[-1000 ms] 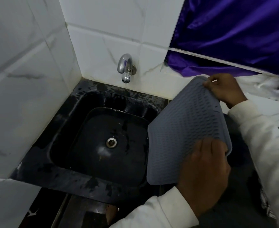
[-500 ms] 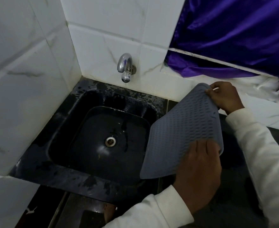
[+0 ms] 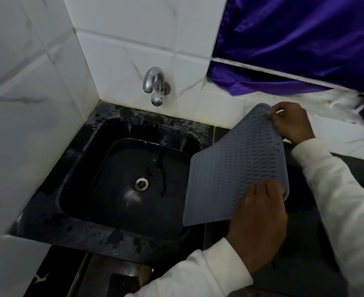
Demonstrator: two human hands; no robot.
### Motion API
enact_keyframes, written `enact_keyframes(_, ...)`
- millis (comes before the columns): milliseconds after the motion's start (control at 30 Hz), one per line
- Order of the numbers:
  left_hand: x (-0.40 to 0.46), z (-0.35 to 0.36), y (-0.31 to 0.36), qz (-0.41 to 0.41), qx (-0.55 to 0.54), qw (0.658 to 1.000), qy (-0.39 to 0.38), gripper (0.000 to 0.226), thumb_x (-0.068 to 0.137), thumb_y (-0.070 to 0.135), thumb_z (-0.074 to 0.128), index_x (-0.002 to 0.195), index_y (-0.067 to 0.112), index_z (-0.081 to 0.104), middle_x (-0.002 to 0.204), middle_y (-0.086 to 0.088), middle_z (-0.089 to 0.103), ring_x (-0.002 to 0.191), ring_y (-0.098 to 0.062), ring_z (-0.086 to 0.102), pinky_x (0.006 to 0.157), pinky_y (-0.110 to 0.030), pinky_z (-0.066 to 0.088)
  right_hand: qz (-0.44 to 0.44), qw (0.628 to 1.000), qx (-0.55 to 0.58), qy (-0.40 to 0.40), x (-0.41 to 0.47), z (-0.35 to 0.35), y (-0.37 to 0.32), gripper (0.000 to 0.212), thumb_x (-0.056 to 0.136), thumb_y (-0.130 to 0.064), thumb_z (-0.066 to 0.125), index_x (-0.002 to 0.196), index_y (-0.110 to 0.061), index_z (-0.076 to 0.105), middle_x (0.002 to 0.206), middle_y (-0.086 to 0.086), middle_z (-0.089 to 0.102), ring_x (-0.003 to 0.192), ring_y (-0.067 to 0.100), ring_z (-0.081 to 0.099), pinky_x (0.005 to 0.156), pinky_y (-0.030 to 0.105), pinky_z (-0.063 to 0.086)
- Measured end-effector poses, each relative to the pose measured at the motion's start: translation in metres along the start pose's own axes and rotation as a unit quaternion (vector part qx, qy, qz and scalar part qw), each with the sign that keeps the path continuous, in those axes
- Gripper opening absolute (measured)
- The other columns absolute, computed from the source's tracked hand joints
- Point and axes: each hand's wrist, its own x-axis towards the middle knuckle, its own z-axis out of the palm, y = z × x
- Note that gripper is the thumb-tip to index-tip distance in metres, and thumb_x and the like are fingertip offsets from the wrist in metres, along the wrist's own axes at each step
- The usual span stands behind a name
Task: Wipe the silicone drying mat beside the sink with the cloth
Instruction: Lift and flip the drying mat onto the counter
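The grey silicone drying mat (image 3: 228,168), ribbed with wavy lines, is held tilted over the right edge of the black sink (image 3: 121,174). My left hand (image 3: 260,219) grips its near right corner. My right hand (image 3: 290,123) pinches its far top corner against the wall. The mat's lower left corner hangs over the sink rim. No cloth is visible in the head view.
A chrome tap (image 3: 155,86) juts from the white tiled wall (image 3: 134,39) above the sink. Purple satin fabric (image 3: 301,39) hangs at the upper right. A dark counter (image 3: 318,243) lies to the right of the sink, under my arms.
Both hands have lowered the mat and swung it slightly left, so its lower corner now hangs further over the sink. The grips are unchanged.
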Motion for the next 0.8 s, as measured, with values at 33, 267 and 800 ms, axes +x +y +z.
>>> enact_keyframes(33,0.001,0.000,-0.001,-0.002,-0.007,1.000,-0.005,0.038,0.099,0.013,0.017,0.086,0.016,0.053,0.074,0.003,0.058,0.063,-0.006,0.054,0.061,-0.018,0.048,0.002,1.000,0.004,0.003,0.000,0.000,0.001,0.024,0.090,-0.033,0.064,0.103,-0.014,0.065,0.107,0.014,0.067,0.093,0.029,0.063,0.085,0.050,0.054)
enact_keyframes(267,-0.001,0.003,0.003,0.002,-0.074,0.997,-0.007,0.021,0.088,0.021,0.034,0.095,0.011,0.052,0.082,-0.004,0.058,0.071,-0.012,0.053,0.065,-0.024,0.050,0.003,1.000,0.022,-0.002,0.004,-0.003,0.012,0.022,0.090,-0.031,0.064,0.103,-0.014,0.064,0.107,0.012,0.067,0.091,0.027,0.062,0.086,0.048,0.054)
enact_keyframes(800,-0.022,0.125,0.053,0.033,-0.110,0.974,-0.196,0.004,0.095,0.012,0.053,0.094,0.008,0.051,0.088,-0.014,0.057,0.076,-0.025,0.055,0.062,-0.039,0.049,0.137,0.989,0.002,-0.063,-0.019,-0.033,0.200,0.034,0.093,-0.034,0.058,0.085,-0.003,0.070,0.086,0.017,0.070,0.079,0.032,0.066,0.074,0.042,0.055)
